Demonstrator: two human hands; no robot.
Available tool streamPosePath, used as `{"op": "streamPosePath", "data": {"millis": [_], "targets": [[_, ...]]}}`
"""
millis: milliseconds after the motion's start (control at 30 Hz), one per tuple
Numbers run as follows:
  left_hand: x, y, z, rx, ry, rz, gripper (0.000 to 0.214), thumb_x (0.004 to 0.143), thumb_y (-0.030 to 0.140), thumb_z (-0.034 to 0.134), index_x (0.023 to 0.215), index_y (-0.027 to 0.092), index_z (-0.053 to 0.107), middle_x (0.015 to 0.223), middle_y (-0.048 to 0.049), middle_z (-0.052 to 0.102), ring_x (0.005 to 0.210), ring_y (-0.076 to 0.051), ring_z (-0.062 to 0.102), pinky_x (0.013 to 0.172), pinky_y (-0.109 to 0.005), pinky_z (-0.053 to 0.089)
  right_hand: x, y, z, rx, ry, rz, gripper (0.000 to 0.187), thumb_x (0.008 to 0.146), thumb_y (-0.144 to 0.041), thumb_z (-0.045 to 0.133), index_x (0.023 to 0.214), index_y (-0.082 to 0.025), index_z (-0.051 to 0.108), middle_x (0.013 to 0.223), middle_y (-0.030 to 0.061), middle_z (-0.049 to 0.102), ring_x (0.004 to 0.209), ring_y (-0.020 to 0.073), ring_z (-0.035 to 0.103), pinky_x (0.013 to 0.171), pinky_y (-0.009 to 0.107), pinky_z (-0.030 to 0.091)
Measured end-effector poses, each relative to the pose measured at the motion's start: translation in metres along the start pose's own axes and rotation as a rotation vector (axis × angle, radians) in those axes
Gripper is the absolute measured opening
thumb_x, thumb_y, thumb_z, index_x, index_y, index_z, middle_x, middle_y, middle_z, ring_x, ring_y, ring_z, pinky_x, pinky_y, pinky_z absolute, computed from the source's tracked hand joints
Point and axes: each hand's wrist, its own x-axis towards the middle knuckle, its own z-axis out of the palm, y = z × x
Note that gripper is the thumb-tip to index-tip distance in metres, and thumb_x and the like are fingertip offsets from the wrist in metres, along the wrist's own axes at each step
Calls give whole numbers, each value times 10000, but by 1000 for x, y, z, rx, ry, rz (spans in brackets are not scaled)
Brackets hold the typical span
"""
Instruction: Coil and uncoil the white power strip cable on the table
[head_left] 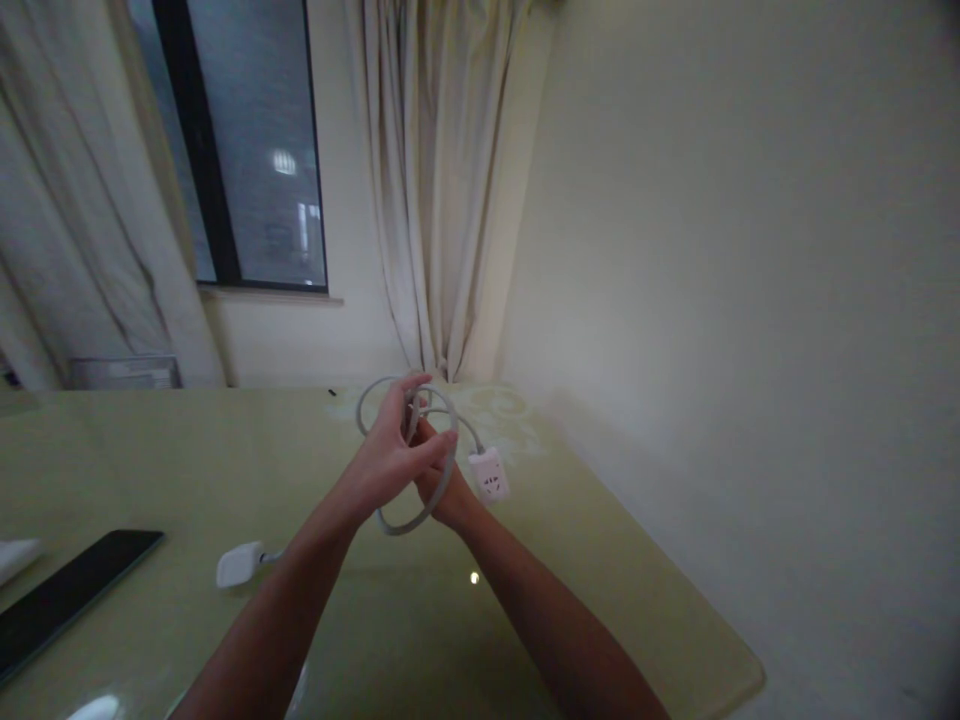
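Note:
Above the table, a light grey cable hangs in loose loops between my hands. My left hand is closed around the loops, its thumb pointing right across them. Crossing behind it, my right hand grips the cable too, and its fingers are partly hidden by the left hand. From the loops the cable runs right to a white socket block, whose face with several slots is turned toward me. A white plug-like end with a short piece of cord lies to the left, beside my left forearm.
A black flat device lies at the left of the glossy greenish table, with a white object behind it. A small dark bit sits near the far edge. The wall borders the right side; curtains hang behind.

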Motion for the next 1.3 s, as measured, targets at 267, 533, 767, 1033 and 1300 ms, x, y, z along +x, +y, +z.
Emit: {"op": "streamPosePath", "data": {"millis": [267,533,767,1033,1300], "targets": [[7,8,-48,125,66,-4,522,986,596,589,1326,203,635,1215,-121,754,1103,-275,720,889,-407,599,22,-8,-13,140,194,166,458,956,-608,685,1153,-195,703,805,18,709,746,184,703,742,328,580],[2,-12,-43,267,-500,-140,413,1016,592,524,1099,212,664,968,-53,736,939,-242,696,869,-401,567,35,-37,-46,372,490,71,376,892,-535,788,1067,-206,731,913,38,781,812,172,748,802,327,626],[8,-43,-36,315,-799,-194,397,997,550,524,1021,225,751,1053,-61,773,1035,-249,702,940,-364,521,33,-49,-76,413,687,2,338,883,-470,796,1087,-209,729,892,20,764,800,153,719,768,310,584],[17,-42,-47,797,-196,-148,446,1028,526,403,937,231,724,850,-61,759,756,-252,662,716,-342,434,32,-45,-83,241,677,-63,357,903,-523,761,1073,-228,653,853,-7,699,723,136,646,705,289,519],[14,-17,-51,544,282,236,340,1038,351,416,1061,218,728,1218,-102,727,1202,-278,675,1105,-448,490,26,-36,-75,-389,597,140,286,1002,-518,564,950,-238,586,727,-14,609,665,178,579,641,303,441]]}}
